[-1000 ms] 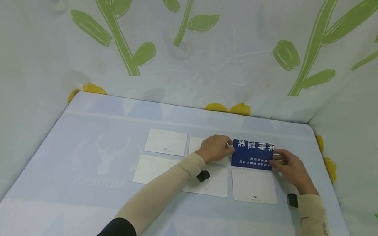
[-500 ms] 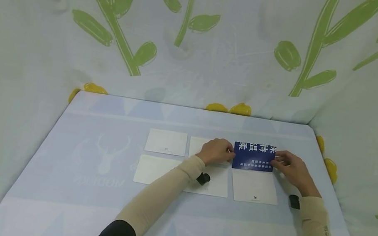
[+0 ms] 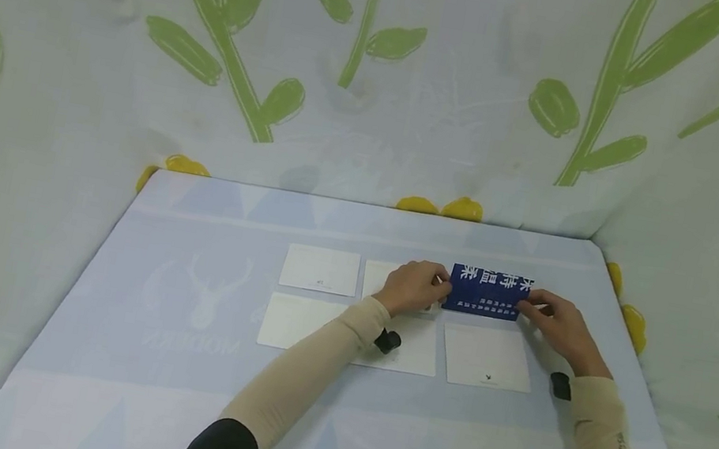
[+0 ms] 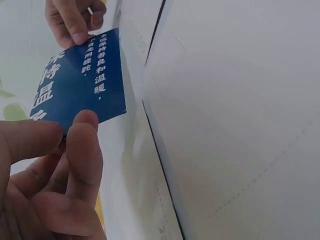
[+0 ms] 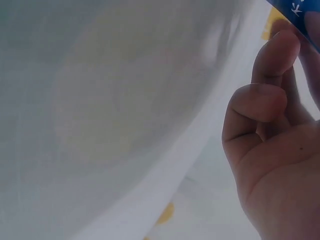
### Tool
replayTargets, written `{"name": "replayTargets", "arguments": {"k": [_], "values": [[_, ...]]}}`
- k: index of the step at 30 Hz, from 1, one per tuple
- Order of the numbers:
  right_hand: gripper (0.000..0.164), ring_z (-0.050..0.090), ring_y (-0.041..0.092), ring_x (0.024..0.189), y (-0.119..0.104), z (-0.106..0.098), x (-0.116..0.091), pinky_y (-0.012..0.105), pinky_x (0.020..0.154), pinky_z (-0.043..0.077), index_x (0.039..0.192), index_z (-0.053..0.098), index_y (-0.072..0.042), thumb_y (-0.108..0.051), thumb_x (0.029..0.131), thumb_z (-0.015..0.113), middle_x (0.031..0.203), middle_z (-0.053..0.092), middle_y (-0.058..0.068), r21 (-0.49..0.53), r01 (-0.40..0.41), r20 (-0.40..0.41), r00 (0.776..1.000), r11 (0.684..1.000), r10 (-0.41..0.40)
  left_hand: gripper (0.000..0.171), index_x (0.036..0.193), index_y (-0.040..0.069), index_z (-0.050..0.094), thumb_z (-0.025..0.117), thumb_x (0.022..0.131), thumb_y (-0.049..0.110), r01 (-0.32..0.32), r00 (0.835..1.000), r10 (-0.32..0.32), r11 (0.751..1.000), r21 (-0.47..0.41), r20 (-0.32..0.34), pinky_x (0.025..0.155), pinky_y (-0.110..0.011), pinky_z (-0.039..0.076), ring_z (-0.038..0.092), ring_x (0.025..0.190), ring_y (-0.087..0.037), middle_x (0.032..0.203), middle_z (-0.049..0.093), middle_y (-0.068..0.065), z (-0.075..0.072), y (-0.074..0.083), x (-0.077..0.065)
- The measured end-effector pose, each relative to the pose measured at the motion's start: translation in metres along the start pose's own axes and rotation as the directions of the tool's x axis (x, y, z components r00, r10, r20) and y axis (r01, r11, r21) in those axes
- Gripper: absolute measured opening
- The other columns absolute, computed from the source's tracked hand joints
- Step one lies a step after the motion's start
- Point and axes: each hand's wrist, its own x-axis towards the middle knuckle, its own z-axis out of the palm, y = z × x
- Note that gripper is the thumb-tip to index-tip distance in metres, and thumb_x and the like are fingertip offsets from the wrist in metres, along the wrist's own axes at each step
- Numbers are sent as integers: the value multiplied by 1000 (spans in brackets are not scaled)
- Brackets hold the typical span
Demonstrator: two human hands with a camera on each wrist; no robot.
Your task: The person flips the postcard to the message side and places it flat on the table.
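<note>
A dark blue card (image 3: 488, 294) with white printed characters is held between both hands at the back right of the table. My left hand (image 3: 415, 286) pinches its left edge. On the opposite edge my right hand (image 3: 556, 327) pinches with thumb and fingers. The left wrist view shows the blue card (image 4: 82, 82) raised off the surface and tilted, its near edge between thumb and index finger. In the right wrist view only a corner of the card (image 5: 295, 12) shows, by the fingertips. Directly in front of the card lies a white card (image 3: 488, 357) with a small dark mark.
More white cards lie flat in two rows to the left, among them one at the back left (image 3: 320, 270) and one at the front left (image 3: 292, 321). My left forearm passes over part of them. A leaf-patterned fabric wall (image 3: 433, 133) rises behind the table (image 3: 158, 382).
Both hands still hold the blue card. It has shifted slightly to the right in the head view, and its lower edge has lifted away from the white card in front. The head view has shifted slightly.
</note>
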Motion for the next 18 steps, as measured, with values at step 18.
{"name": "replayTargets", "arguments": {"k": [18], "values": [[33, 61, 22, 88, 3, -4, -1, 25, 75, 49, 116, 66, 3, -26, 109, 49, 110, 71, 21, 143, 184, -46, 983, 973, -179, 27, 117, 18, 76, 57, 102, 31, -57, 995, 54, 998, -31, -79, 76, -24, 50, 63, 86, -3, 93, 73, 14, 2, -9, 1]]}}
